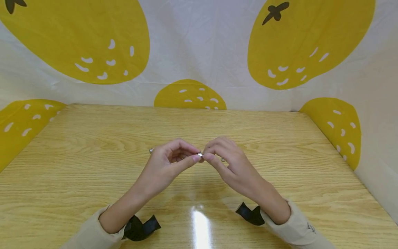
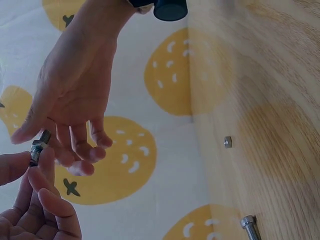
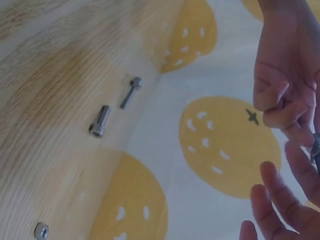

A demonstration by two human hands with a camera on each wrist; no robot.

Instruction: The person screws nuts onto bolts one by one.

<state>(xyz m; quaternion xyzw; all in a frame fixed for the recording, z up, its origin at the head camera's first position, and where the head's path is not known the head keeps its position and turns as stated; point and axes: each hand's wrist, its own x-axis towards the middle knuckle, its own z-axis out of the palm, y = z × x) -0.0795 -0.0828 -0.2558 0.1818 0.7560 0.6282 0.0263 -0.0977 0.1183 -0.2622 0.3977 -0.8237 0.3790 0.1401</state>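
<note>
Silvery threaded bolt (image 2: 45,136), nut (image 2: 38,144) around it, left hand (image 1: 168,159) pinching, right hand (image 1: 234,164) loosely spread

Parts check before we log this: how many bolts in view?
3: held bolt in the left hand; socket-head bolt and thinner bolt near each other on the table. Hands may hide more.

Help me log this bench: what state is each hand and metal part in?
Left hand: pinching the held bolt.
Held bolt: raised off the table, apparently with a nut around it.
Right hand: relaxed, at the bolt's free end; contact unclear.
Loose nut: on the table, apart from the bolts.
Socket-head bolt: lying on the table.
Second table bolt: lying nearby; any nut on it unclear.
</note>
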